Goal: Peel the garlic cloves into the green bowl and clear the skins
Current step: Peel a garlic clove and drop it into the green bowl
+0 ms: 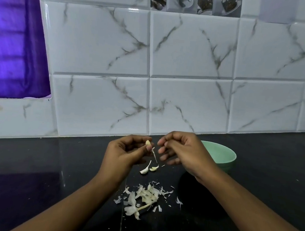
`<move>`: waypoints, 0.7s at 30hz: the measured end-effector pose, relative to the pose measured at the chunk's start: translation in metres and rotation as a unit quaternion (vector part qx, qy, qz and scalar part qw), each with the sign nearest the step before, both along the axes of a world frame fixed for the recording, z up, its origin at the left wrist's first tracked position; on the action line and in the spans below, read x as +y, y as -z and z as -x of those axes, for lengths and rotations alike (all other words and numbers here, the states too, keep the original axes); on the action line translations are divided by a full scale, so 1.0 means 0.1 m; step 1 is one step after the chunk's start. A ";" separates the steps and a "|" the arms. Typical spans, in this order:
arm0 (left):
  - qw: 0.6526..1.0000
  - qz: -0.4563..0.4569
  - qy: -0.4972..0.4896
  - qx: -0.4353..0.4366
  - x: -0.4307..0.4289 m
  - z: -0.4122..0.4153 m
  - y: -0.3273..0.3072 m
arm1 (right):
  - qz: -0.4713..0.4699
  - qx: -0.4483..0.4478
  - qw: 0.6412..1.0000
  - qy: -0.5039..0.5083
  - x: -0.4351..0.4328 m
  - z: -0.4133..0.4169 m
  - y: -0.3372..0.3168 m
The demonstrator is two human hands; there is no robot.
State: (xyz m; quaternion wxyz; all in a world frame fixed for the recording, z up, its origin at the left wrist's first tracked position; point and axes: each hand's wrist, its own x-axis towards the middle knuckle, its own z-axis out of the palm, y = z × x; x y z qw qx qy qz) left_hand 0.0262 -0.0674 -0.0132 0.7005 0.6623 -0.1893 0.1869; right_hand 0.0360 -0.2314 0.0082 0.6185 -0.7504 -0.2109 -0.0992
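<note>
The left hand point(126, 153) pinches a garlic clove point(147, 143) with a skin strip point(154, 155) dangling. The right hand point(181, 151) is just beside it, fingers curled, in front of the green bowl point(222, 154). Two loose cloves point(144, 171) lie on the table point(51, 161), and the skins point(144, 197) are heaped nearer.

Both forearms reached forward and angled inward. The left hand point(124, 153) pinched a clove point(147, 143) between thumb and fingertips. The right hand point(183, 153) hovered just right of the clove, fingers curled, thumb against forefinger.
</note>
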 end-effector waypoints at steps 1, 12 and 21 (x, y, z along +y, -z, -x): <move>1.000 0.014 0.007 0.012 0.00 0.00 0.00 | -0.005 0.002 1.000 -0.002 -0.02 0.00 -0.02; 0.988 0.075 0.097 0.095 -0.01 -0.01 0.00 | 0.113 -0.256 0.960 0.028 -0.04 -0.05 0.05; 0.989 0.064 0.098 0.096 0.01 -0.03 0.03 | 0.170 -0.289 0.942 -0.011 -0.03 -0.06 0.06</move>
